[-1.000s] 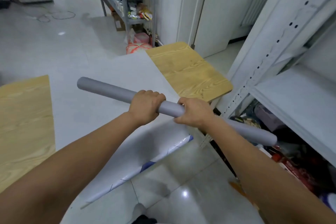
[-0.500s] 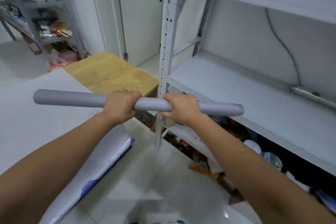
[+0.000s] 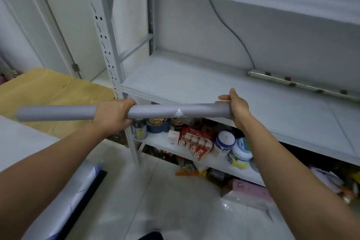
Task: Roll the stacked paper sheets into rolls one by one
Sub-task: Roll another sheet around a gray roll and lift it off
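Left hand [image 3: 115, 115] gripped the paper roll [image 3: 155, 112]; right hand [image 3: 236, 108], fingers straight, merely capped its end, so layers might unfurl

Left hand [image 3: 115, 115] grips the grey paper roll [image 3: 155, 112] mid-length; right of that grip, the right hand [image 3: 238, 109] caps its end.

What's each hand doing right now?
Left hand: grips the grey paper roll near its middle.
Right hand: open, palm against the roll's right end.
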